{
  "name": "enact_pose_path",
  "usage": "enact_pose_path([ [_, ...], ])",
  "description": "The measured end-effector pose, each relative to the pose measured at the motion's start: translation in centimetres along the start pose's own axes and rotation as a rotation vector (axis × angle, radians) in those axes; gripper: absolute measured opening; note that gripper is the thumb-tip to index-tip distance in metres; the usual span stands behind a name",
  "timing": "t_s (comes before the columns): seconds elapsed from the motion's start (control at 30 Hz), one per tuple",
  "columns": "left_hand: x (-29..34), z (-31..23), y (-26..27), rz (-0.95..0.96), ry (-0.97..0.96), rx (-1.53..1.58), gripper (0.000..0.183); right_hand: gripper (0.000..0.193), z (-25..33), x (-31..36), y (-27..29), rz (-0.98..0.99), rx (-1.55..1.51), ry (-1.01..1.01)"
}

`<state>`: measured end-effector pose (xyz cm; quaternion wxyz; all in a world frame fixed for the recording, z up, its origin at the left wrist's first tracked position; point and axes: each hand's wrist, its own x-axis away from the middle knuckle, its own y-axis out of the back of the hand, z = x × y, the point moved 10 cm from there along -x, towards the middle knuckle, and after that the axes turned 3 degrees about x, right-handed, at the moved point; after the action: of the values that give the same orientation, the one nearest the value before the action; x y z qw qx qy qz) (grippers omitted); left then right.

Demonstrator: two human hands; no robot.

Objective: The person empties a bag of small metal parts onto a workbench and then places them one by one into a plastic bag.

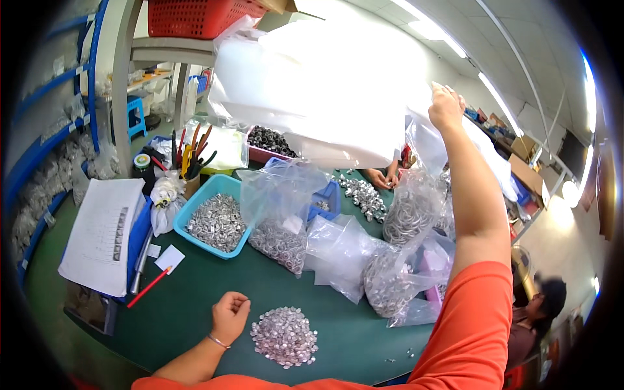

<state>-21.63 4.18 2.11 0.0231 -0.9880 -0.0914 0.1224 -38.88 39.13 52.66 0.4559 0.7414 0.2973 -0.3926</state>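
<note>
The white plastic sheet point(305, 91) is above the far side of the counter point(172, 318); its long axis runs left to right, one end toward the right grip point(447, 107). This grip is partly curled near the sheet's edge; I cannot tell if it pinches it. The sheet is probably light, soft and slippery, best taken by an edge. The left grip point(231, 317) bends loosely beside the metal pieces point(284, 337), its inside hidden.
</note>
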Motion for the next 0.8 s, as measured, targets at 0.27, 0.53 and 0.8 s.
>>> enact_pose_path([
  [0.27,1.0,0.3,-0.5,0.046,-0.018,-0.008,0.007,0.047,-0.8,-3.7,-6.7,0.233,-0.049,-0.126],
  [0.53,0.9,0.5,-1.1,0.055,-0.003,-0.006,0.007,0.033,-1.0,-4.3,-0.6,0.059,-0.145,0.001],
  [0.8,1.4,0.7,-0.5,0.048,-0.022,-0.018,0.006,0.023,-7.6,-5.8,3.4,-0.229,-0.627,-0.376],
])
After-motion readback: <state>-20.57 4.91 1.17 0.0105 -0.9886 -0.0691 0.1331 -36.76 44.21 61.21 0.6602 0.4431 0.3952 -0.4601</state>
